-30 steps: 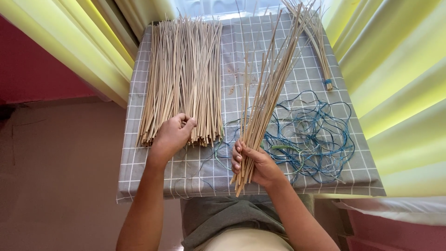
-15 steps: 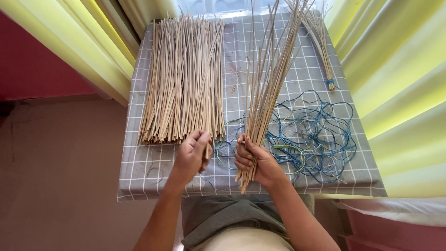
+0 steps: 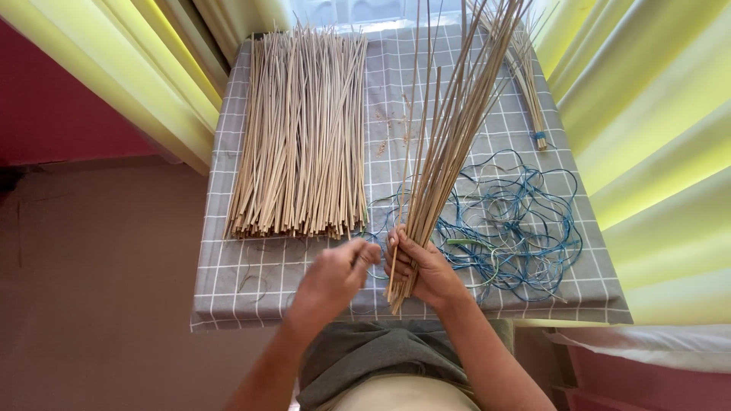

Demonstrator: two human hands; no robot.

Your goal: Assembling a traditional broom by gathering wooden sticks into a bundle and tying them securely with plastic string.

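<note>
while right hand (image 3: 425,270) grips stick bundle (image 3: 449,137); left hand (image 3: 335,275) beside

Both forearms bare to the frame edge; no sleeves, watch, rings or gloves visible. Left hand (image 3: 331,278) and right hand (image 3: 426,270) uncovered. Torso: dark grey top above a pale beige lower garment.

The sticks (image 3: 449,144) clasped in the right grip (image 3: 422,266) look like dry, matt, pale straw-coloured plant stalks, thin and stiff. The pile (image 3: 301,137) beyond the left grip (image 3: 335,278) looks the same. Under both lies a grey checked woven cloth (image 3: 251,281), matt. Right of the right grip, thin blue cords (image 3: 518,221) look smooth and faintly glossy.
</note>
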